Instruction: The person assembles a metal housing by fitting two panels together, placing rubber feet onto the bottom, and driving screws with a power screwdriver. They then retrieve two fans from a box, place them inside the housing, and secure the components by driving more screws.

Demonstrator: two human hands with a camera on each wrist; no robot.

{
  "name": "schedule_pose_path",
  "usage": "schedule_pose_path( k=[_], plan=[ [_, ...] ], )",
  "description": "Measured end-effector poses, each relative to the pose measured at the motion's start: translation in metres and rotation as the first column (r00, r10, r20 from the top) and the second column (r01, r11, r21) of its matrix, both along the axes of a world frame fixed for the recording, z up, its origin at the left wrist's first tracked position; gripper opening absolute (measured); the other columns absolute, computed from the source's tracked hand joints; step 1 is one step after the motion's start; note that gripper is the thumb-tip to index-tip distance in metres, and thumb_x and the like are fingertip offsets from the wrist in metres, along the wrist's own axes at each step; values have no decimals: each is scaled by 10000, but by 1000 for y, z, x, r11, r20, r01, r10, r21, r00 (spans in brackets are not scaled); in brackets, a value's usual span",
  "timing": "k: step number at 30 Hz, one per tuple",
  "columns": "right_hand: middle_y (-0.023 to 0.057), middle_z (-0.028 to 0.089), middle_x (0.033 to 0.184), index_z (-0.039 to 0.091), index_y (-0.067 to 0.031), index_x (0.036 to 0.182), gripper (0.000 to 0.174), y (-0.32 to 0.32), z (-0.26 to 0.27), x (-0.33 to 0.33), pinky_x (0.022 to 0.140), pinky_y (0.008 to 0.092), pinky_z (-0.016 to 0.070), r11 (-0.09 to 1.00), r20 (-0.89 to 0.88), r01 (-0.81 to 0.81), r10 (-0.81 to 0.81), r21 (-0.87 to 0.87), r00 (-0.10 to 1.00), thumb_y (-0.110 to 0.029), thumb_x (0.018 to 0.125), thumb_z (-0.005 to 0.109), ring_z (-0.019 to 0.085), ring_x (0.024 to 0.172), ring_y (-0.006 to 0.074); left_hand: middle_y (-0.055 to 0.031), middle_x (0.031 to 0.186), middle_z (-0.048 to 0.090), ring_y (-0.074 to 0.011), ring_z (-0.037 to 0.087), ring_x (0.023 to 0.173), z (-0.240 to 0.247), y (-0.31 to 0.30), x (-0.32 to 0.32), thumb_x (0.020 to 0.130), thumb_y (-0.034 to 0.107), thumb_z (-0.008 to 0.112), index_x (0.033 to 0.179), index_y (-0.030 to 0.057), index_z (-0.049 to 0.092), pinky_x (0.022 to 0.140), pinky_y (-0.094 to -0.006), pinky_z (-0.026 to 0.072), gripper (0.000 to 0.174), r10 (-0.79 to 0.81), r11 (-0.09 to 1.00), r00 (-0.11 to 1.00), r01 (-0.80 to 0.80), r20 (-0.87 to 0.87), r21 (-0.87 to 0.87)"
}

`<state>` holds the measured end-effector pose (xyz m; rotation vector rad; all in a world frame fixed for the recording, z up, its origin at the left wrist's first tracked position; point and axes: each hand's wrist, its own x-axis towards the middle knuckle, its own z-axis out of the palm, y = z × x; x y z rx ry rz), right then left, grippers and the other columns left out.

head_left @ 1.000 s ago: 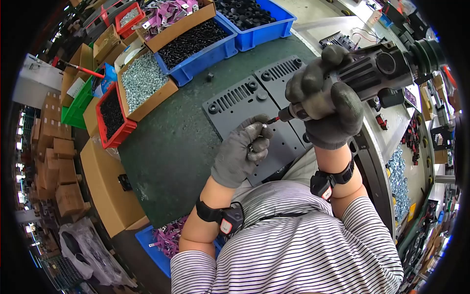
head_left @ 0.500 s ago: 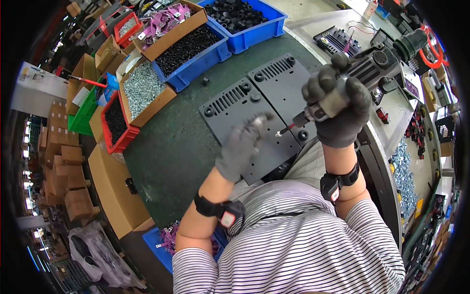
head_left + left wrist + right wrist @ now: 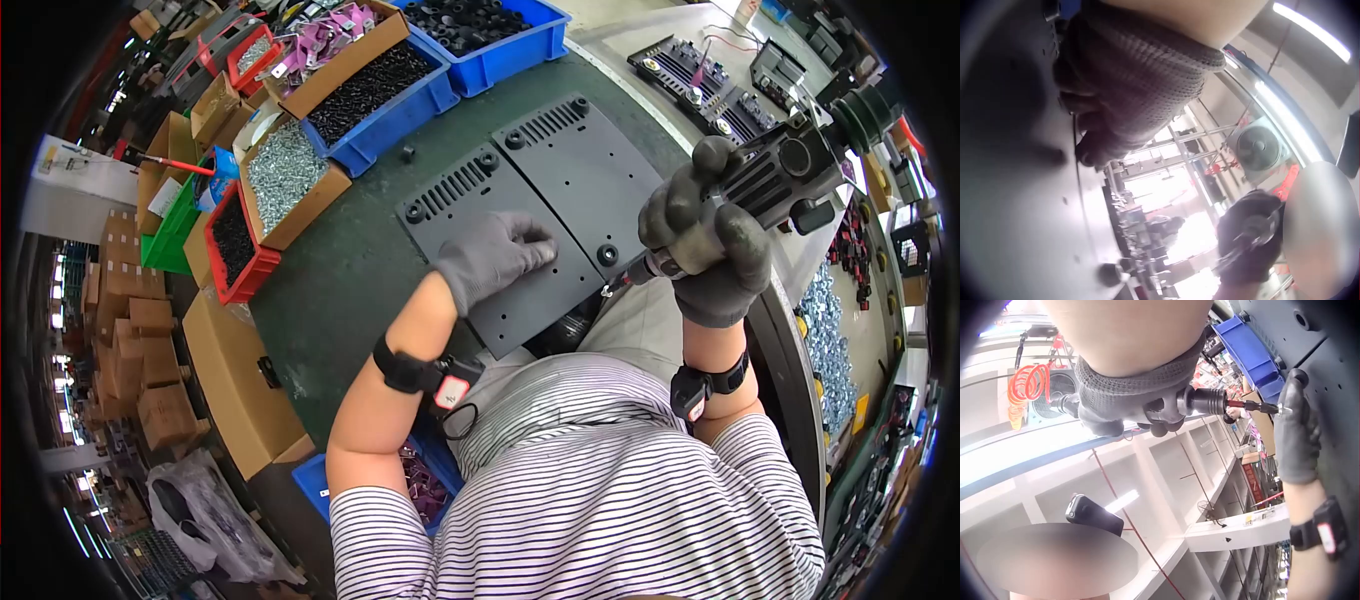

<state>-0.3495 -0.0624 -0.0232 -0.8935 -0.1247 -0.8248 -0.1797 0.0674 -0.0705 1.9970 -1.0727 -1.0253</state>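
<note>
The right hand (image 3: 1132, 403), in a dark grey glove, grips a power screwdriver (image 3: 1210, 401) whose red and dark bit (image 3: 1250, 405) points toward the left hand (image 3: 1297, 434). Something small and shiny, probably a screw (image 3: 1282, 410), shows at the tip, against the left glove's fingers. A strap with a small black box (image 3: 1330, 528) wraps the left wrist. Beside the hand lie a dark panel (image 3: 1329, 369) and a blue bin (image 3: 1249, 356); an orange coiled hose (image 3: 1027, 384) hangs opposite.
</note>
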Motion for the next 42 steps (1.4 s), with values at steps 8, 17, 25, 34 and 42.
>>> schedule_pose_path(
  k=[8, 17, 25, 34, 42],
  plan=[
    [109, 577, 767, 460, -11, 1154, 438, 7, -14, 0, 586, 304, 468, 994, -169, 94, -103, -60, 980, -87, 749, 608, 562, 659, 184, -124, 914, 657, -269, 632, 823, -18, 13, -26, 801, 234, 645, 1046, 73, 635, 742, -351, 489, 293, -50, 983, 956, 98, 290, -156],
    [67, 561, 770, 473, -46, 1132, 504, 13, -30, 20, 573, 300, 463, 979, -369, 2, -80, -206, 926, -176, 697, 691, 555, 663, 175, -85, 894, 646, -274, 622, 821, -16, 13, -59, 837, 352, 585, 1019, 139, 629, 707, -390, 487, 284, -64, 982, 850, 148, 523, -121],
    [75, 557, 736, 505, -34, 947, 375, 6, -27, 32, 603, 300, 497, 912, -543, -284, 83, -297, 836, -174, 676, 723, 586, 672, 188, -131, 935, 624, -301, 613, 846, -1, 10, -52, 866, 388, 518, 1099, 109, 536, 720, -420, 485, 364, -235, 972, 830, 194, 506, 132],
    [37, 557, 820, 542, -26, 950, 315, 10, -34, 33, 604, 247, 441, 935, -386, -271, 167, -231, 907, -7, 662, 666, 544, 701, 118, -5, 794, 564, -29, 465, 594, -17, 20, -7, 932, 167, 481, 1112, -3, 522, 469, -136, 363, 251, 330, 773, 448, -633, -831, -34],
    [82, 607, 741, 449, 26, 1188, 503, 9, 6, 40, 553, 257, 484, 975, -27, -158, 156, -157, 987, -62, 738, 657, 592, 611, 171, 15, 751, 543, -27, 409, 552, 3, 35, -4, 937, 205, 504, 1080, -29, 562, 470, -135, 345, 281, 268, 782, 617, -588, -739, -207]
  ],
)
